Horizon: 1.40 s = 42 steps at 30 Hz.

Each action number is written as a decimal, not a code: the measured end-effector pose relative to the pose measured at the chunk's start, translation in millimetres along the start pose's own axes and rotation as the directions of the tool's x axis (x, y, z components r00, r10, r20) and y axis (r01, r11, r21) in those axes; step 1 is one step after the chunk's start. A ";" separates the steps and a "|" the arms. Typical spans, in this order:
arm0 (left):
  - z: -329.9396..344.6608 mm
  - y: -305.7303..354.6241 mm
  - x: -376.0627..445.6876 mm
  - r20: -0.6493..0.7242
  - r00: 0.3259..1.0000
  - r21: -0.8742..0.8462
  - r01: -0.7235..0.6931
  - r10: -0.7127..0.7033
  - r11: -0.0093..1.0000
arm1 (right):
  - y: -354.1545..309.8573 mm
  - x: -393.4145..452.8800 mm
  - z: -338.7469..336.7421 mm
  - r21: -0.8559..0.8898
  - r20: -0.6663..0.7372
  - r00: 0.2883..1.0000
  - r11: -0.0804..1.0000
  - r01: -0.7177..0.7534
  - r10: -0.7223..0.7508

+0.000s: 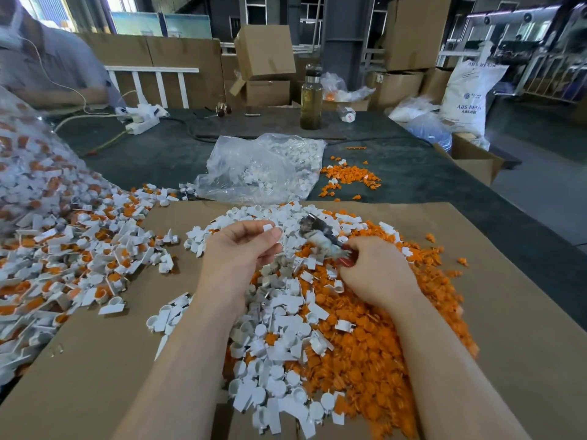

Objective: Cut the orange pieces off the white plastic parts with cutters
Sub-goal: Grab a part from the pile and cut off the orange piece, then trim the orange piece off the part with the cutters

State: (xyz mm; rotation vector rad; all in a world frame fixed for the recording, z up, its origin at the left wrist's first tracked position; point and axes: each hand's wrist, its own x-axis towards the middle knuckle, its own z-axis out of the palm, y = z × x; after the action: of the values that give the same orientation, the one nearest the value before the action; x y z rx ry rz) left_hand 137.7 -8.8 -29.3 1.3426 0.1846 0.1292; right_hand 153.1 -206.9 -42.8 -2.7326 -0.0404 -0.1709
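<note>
Left hand (243, 249) pinches a white part (268, 228) w/ fingertips over the cardboard sheet (524, 328), right hand (374, 271) grips the cutters (320, 236) just beside — bring blades flush, snip clean.

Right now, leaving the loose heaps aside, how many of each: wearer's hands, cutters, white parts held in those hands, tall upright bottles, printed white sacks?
Hands: 2, the left hand and the right hand
Cutters: 1, gripped by the right hand
White part: 1, pinched in the left hand
Tall bottle: 1
Printed white sack: 1
Total: 6
</note>
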 end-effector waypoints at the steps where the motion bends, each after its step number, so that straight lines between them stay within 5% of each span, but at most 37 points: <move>1: 0.3 0.2 -0.1 0.003 1.000 0.000 0.003 -0.003 1.000 | -2.2 0.4 2.9 -0.018 -0.023 1.000 1.000 -0.013 0.012; 13: 4.0 -1.2 -1.9 0.032 0.999 0.021 0.008 -0.009 1.000 | -5.2 3.7 10.4 -0.141 0.049 0.999 0.990 -0.016 0.023; 19: 4.9 -1.8 -2.8 0.040 0.999 0.027 0.007 -0.008 1.000 | -0.1 4.1 8.7 -0.110 -0.035 0.997 0.991 -0.076 0.072; 23: 8.3 -0.1 -5.9 0.045 0.999 0.024 0.015 -0.016 1.000 | 0.0 4.4 3.4 0.254 -0.080 0.995 0.966 -0.042 0.064; 26: 14.4 0.7 -9.5 0.055 0.998 0.030 0.022 -0.024 0.999 | -9.8 0.3 -2.1 0.629 -0.097 0.993 0.777 0.013 0.062; 32: 20.3 -0.6 -11.6 0.049 0.999 0.067 0.008 -0.011 0.998 | -23.4 -6.0 -1.0 0.815 -0.111 0.994 0.572 0.089 0.005; 42: 22.9 -0.7 -14.9 -0.008 0.997 0.170 -0.073 0.076 0.983 | -34.4 -8.6 5.1 0.568 -0.335 0.942 0.799 0.198 0.004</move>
State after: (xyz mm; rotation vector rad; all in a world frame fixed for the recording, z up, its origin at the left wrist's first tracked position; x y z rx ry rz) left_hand 127.8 -33.8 -24.3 1.5195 0.1607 0.1898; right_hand 143.4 -173.3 -35.1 -2.0396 -0.1239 -0.5364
